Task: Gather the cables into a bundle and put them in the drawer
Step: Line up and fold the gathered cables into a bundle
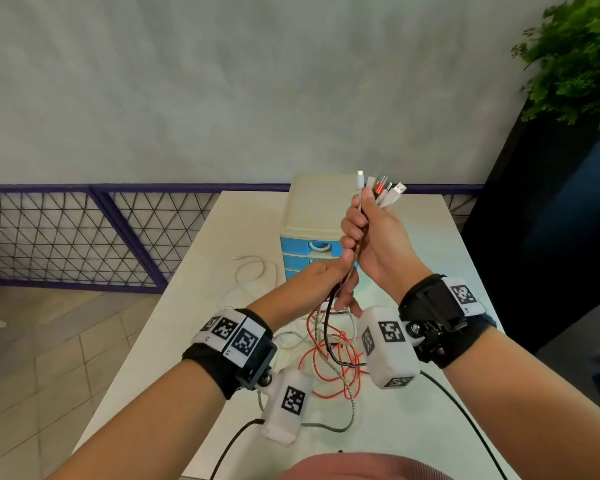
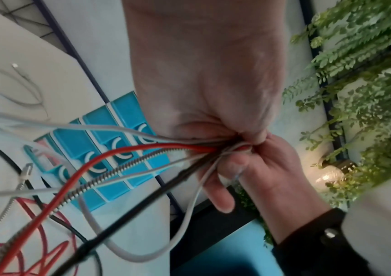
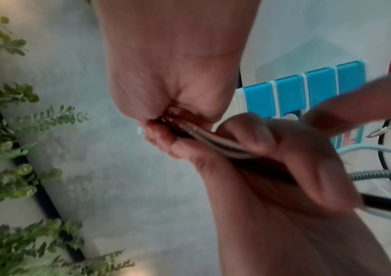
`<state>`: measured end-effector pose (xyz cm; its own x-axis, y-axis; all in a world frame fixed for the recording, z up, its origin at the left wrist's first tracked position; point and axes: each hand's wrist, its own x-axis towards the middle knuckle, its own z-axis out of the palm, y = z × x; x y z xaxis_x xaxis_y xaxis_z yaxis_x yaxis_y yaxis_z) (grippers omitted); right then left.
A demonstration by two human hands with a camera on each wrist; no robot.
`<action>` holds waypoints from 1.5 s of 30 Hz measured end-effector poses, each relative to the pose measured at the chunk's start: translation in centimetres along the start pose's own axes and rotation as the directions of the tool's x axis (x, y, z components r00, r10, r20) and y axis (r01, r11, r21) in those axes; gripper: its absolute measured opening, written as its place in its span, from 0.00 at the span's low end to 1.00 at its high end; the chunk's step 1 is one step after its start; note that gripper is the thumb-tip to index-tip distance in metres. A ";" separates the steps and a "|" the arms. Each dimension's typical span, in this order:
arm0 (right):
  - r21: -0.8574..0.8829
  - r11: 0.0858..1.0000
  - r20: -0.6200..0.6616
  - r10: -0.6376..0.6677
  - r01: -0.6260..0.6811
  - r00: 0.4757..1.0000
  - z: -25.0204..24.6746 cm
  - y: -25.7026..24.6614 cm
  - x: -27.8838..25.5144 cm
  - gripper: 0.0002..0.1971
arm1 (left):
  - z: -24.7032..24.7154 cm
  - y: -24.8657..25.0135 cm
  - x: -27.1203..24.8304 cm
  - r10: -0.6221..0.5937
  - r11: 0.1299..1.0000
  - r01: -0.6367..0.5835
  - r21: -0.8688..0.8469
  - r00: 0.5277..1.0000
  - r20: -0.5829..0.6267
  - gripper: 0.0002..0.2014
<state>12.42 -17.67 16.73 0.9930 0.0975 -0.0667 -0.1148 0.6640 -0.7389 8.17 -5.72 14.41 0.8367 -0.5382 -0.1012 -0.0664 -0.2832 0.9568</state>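
Right hand [image 1: 378, 244]: 1, raised above the surface, fingers curled round the cables just below their plugs.
Left hand [image 1: 329, 271]: 1, directly under the right, fingers closed on the same cables.
Cables [image 1: 355, 265]: 1 bunch held upright; red, black, braided and white strands visible, exact count unclear; tails lie looped on the surface.
Plugs [image 1: 381, 188]: about 6 fan out above the right hand.
Drawer unit [image 1: 312, 209]: 1, cream top, blue fronts, behind the hands.
Surface [image 1: 201, 306]: 1, white.
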 end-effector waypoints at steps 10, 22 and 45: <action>0.018 0.999 0.034 0.047 -0.048 0.998 -1.8 -1.8 0.7 0.17 | -1.2 -4.5 -0.2 -0.010 0.985 0.004 0.173 0.999 0.030 0.12; -0.342 0.924 0.004 0.182 -0.170 0.983 -3.5 -3.7 0.0 0.15 | -4.4 -4.6 -0.3 -0.062 0.894 0.081 0.440 0.996 -0.058 0.19; -0.654 0.673 0.100 0.529 -0.345 0.843 -2.8 1.1 -3.0 0.29 | -5.2 -0.2 -0.1 -0.068 0.763 0.062 0.643 0.998 -0.015 0.05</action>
<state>9.39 -19.36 14.26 0.7733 0.5074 -0.3801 -0.4018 -0.0716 -0.9129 10.93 -1.47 15.68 0.8474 -0.5056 -0.1620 -0.3487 -0.7601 0.5483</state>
